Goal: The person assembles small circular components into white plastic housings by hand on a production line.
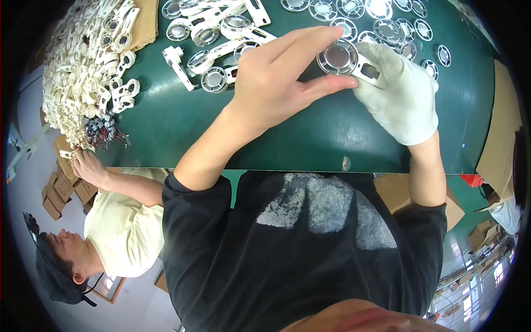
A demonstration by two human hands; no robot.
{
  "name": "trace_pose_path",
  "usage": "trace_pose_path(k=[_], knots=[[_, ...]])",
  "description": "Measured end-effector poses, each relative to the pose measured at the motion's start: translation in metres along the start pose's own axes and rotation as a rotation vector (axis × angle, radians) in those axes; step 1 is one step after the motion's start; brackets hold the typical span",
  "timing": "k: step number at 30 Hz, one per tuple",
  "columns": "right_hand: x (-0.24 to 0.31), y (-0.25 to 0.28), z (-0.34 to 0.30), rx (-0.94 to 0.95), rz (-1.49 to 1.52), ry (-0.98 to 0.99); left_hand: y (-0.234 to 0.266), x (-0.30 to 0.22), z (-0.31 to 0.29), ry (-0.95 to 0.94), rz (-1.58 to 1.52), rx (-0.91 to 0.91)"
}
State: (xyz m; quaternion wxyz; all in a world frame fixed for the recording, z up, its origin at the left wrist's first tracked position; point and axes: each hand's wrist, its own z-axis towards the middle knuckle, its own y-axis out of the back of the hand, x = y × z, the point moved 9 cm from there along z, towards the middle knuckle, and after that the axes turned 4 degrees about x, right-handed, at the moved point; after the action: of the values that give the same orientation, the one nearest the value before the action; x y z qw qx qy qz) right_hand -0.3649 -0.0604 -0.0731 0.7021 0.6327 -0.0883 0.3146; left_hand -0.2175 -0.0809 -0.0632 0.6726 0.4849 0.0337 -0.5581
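Note:
Over the green table, a white plastic arm with a round, clear-rimmed ring (337, 57) on its end is between my two hands. It looks like a small fan housing. My right hand (401, 91), in a white glove, is closed on the white arm part (366, 71). My bare left hand (274, 72) spans the ring, with the fingertips at its far edge and the thumb by its near edge. Left of it lie several similar white arms with rings (214, 79). Several loose clear rings (387, 30) are spread beyond my right hand.
A large heap of white plastic parts (77, 72) covers the table's left end, with dark wired pieces (105, 131) beside it. A co-worker's hand (88, 167) holds a white part there. Cardboard (498, 133) stands along the right edge.

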Motion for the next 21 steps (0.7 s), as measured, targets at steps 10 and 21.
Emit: trace_pose_path(k=[10,21], knots=[[0.004,-0.005,-0.005,0.031,-0.044,-0.074,0.004,-0.001,-0.005,-0.049,-0.033,-0.075],[0.001,-0.039,-0.015,0.415,0.708,-0.198,0.005,-0.027,-0.002,-0.380,-0.258,0.005]])
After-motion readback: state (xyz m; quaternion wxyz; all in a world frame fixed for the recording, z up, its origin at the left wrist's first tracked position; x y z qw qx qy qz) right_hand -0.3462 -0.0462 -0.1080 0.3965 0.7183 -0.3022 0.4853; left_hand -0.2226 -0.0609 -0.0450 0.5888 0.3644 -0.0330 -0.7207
